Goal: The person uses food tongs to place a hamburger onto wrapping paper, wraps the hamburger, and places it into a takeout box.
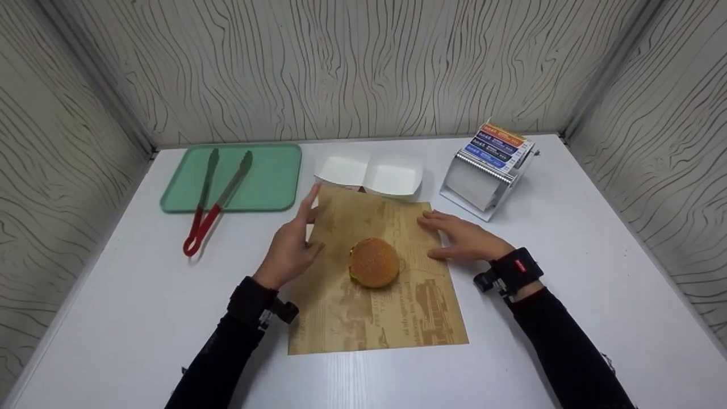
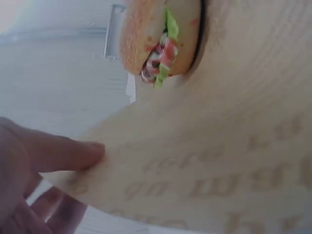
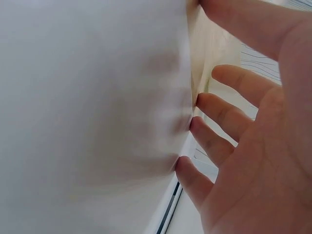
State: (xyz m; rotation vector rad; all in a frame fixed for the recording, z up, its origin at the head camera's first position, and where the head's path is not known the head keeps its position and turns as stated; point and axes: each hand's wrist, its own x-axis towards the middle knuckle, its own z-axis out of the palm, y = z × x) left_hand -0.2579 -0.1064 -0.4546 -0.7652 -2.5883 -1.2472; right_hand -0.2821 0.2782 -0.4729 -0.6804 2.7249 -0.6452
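- Left hand (image 1: pixel 288 250): at 9 to 10 o'clock from the burger, it pinches the left edge of the brown paper sheet (image 1: pixel 332 318); in the left wrist view the thumb lies on top and other fingers show below the edge.
- Right hand (image 1: pixel 468 237): between 2 and 3 o'clock from the burger, fingers apart and fairly straight, fingertips against the sheet's right edge.
- The burger (image 1: pixel 374 262) sits on the sheet near its middle, bun top up, touched by neither hand. Green and red filling shows at its side in the left wrist view.
- The sheet bears brown lettering and drawings, including a vehicle-like print at 4 o'clock from the burger.
- White carton (image 1: pixel 392 175): at 12 o'clock, just beyond the sheet's far edge, two hollow halves side by side.
- Metal dispenser (image 1: pixel 483 170): toward 2 o'clock, past the right hand, with coloured labels on its top.
- Green tray (image 1: pixel 272 190): toward 10 o'clock, past the left hand.
- Tongs (image 1: pixel 210 218): tips over the tray, arms spread, red handle end beyond the tray's near edge, pointing toward 7 o'clock.
- Everything stands on a white table (image 1: pixel 119 318), with wood-grain patterned panels (image 1: pixel 363 68) behind at 12.
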